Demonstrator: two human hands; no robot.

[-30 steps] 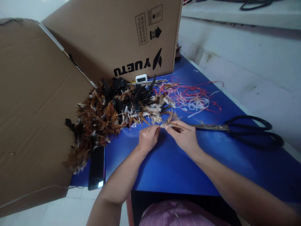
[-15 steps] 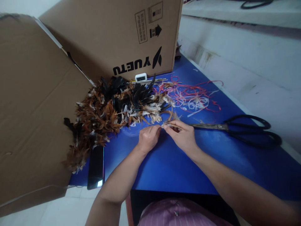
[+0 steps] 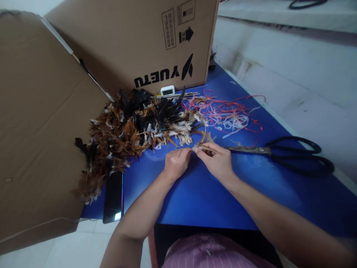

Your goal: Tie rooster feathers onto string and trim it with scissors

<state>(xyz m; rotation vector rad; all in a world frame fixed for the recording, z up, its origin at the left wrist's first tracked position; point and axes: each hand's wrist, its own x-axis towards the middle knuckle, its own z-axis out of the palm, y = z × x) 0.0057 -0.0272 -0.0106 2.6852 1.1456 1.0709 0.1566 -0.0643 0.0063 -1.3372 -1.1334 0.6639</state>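
My left hand (image 3: 176,163) and my right hand (image 3: 216,160) meet at the middle of the blue table (image 3: 212,193), fingertips pinched together on a small tuft of brown and white feathers (image 3: 201,143). The tuft lies at the near edge of a big heap of brown, black and white feathers (image 3: 131,132) that spreads to the left. Both hands rest low on the table surface, fingers curled.
Large black-handled scissors (image 3: 290,154) lie right of my right hand. Red and white string scraps (image 3: 231,115) lie behind. A cardboard box marked YUETU (image 3: 145,41) stands at the back, another box flap (image 3: 41,123) at left. A dark phone (image 3: 113,195) lies at the table's near-left edge.
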